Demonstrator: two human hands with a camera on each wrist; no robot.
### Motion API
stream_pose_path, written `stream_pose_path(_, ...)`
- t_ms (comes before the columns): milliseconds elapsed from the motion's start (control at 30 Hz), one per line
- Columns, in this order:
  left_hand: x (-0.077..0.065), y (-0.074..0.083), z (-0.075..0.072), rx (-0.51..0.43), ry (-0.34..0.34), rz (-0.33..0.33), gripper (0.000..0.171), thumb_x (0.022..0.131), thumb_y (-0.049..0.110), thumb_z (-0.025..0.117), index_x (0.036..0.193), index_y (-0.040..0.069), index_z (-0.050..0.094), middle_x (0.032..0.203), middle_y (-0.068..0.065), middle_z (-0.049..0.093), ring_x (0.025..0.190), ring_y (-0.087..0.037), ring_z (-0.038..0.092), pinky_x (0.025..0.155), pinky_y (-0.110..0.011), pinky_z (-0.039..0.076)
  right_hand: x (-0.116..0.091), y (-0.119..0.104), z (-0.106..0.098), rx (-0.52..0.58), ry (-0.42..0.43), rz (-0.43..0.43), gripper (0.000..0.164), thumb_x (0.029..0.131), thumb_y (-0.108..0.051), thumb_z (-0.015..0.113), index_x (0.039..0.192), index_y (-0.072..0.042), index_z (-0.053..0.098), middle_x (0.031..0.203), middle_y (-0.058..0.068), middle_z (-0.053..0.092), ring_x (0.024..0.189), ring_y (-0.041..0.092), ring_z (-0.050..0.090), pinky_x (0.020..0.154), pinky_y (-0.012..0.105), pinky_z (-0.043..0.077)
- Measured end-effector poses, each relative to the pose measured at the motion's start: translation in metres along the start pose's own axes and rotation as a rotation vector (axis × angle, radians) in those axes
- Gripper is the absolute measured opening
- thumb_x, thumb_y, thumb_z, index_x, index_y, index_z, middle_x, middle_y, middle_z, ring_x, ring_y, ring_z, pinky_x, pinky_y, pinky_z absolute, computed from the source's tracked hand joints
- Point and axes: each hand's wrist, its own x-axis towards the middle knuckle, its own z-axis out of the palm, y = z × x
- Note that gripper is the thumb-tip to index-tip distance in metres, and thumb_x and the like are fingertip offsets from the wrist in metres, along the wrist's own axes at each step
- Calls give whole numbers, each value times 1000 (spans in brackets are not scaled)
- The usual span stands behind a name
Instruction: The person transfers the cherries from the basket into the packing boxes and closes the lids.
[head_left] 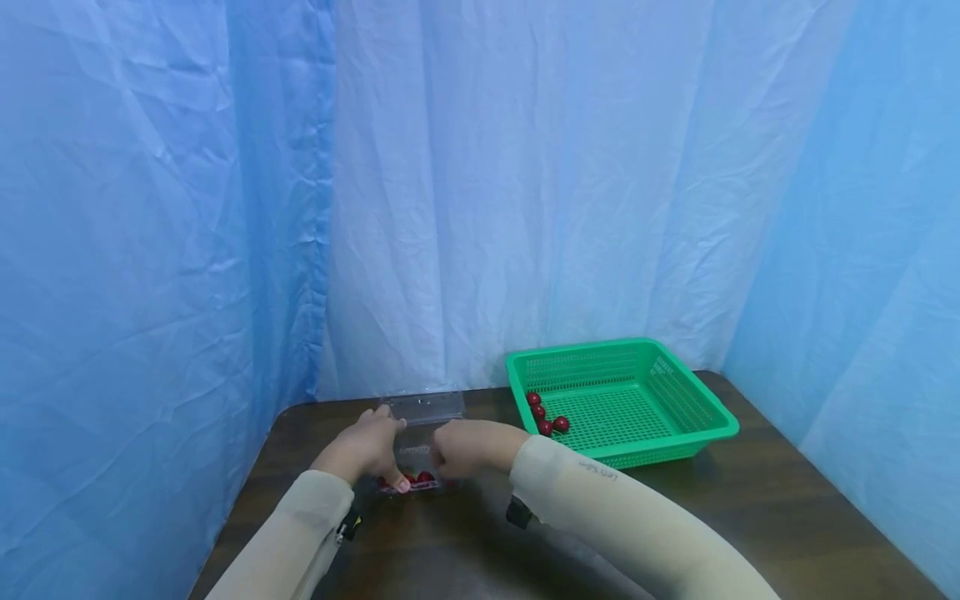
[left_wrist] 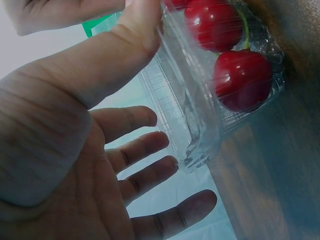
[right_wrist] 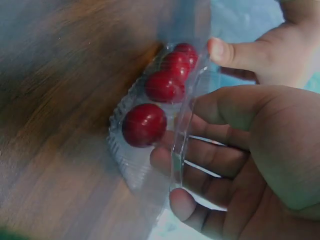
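1. From where I stand, the clear box [left_wrist: 202, 140] is on the dark table [head_left: 427, 542], left of the green basket [head_left: 675, 447], with red cherries [right_wrist: 144, 125] in it; working low over it seems wise.
2. The left hand [head_left: 366, 447] has its thumb against the box's edge, other fingers straight and spread; light pressure there should steady such thin plastic.
3. The right hand [head_left: 474, 447] bends its fingers loosely at the edge, close to a cherry; whether they grip anything, I cannot tell. Gentle fingertips would suit, as the fruit could bruise.
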Motion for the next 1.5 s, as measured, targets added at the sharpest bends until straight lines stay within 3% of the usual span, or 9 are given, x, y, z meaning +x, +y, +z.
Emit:
stream_pose_path(267,0,0,0,-15,-5,5,111,69,38,111,164,10,60,167,-23,52,146,-44,53,113,-72,58,-14,18,-14,83,95,-87,18,108,-18,78,123,-20,87,113,-6,86,98,5,79,95,31,70)
stream_pose_path(500,1,3,1,-1,3,-18,114,67,40,111,164,10,60,169,-22,52,151,-44,50,117,-71,55,-32,51,-42,201,161,-103,19,112,-16,71,123,-14,86,118,-1,85,106,11,79,95,34,69)
stream_pose_path(833,1,0,3,-16,11,-20,113,67,36,111,164,10,60,167,-23,52,148,-44,52,116,-72,56,-52,120,-72,357,218,90,23,114,-21,69,130,-12,82,119,4,82,91,19,73,81,36,63)
stream_pose_path(1033,0,1,2,-16,12,-14,111,69,36,111,164,10,60,172,-25,48,154,-47,49,117,-73,55,-58,164,-74,444,239,166,28,114,-23,66,133,-8,80,133,9,80,113,31,79,96,46,67)
stream_pose_path(1167,0,1,3,-6,15,-22,111,68,36,111,164,10,61,170,-24,50,151,-46,51,117,-72,56,-58,187,-68,464,235,196,24,114,-21,63,102,-5,77,95,1,72,88,26,72,79,40,62)
stream_pose_path(1233,1,1,4,-5,15,-28,111,68,36,111,164,10,61,170,-23,51,151,-45,51,117,-71,56,-58,194,-63,458,219,238,24,114,-20,63,100,-6,77,91,-2,68,84,21,69,76,42,63)
stream_pose_path(1300,2,1,5,-3,17,-31,112,68,36,111,164,11,61,171,-24,50,153,-45,50,117,-71,56,-59,199,-59,455,171,294,24,114,-21,65,107,-3,79,95,2,72,88,23,72,80,46,66)
stream_pose_path(1400,3,1,5,0,20,-32,113,67,37,112,164,11,61,173,-24,48,154,-47,49,117,-72,55,-60,201,-53,454,107,381,29,114,-24,69,136,-9,80,127,10,81,115,33,80,96,57,69)
stream_pose_path(1500,3,0,4,-2,21,-30,114,67,38,112,165,12,60,174,-25,46,156,-48,48,117,-73,55,-59,198,-49,409,48,418,33,114,-23,69,142,-9,78,137,13,79,122,35,78,98,54,69)
